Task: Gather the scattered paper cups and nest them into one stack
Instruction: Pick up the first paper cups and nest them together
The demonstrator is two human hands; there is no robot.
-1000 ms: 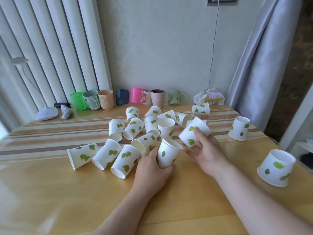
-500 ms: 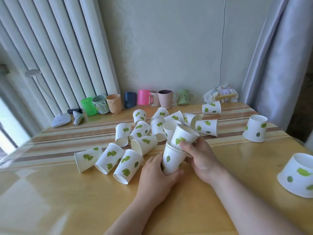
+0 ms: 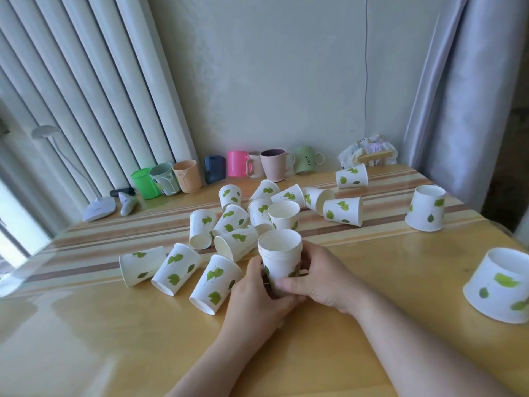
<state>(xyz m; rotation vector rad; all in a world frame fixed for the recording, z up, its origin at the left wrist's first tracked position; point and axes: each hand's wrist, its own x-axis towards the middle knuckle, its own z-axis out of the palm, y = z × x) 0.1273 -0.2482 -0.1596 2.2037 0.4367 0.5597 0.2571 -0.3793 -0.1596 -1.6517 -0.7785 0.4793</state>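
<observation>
A short stack of nested white paper cups with green leaf prints (image 3: 280, 253) stands upright at the table's middle. My left hand (image 3: 257, 299) wraps its left side and base. My right hand (image 3: 317, 276) grips its right side, thumb across the front. Several loose cups lie tipped over behind and left of the stack, among them three in a row (image 3: 177, 267). One cup (image 3: 284, 214) stands upright just behind the stack. Upside-down cups stand at the right (image 3: 426, 212) and near right (image 3: 499, 285).
The wooden table (image 3: 86, 339) has a striped band across its far half. A row of coloured plastic mugs (image 3: 240, 167) lines the wall. A white desk lamp (image 3: 98, 207) stands at the far left, a crumpled bag (image 3: 367, 151) at the far right, curtains on both sides.
My right hand carried a cup from the right and pushed it down into the cup held by my left hand; both hands now close around the nested stack. The camera moved nearer.
</observation>
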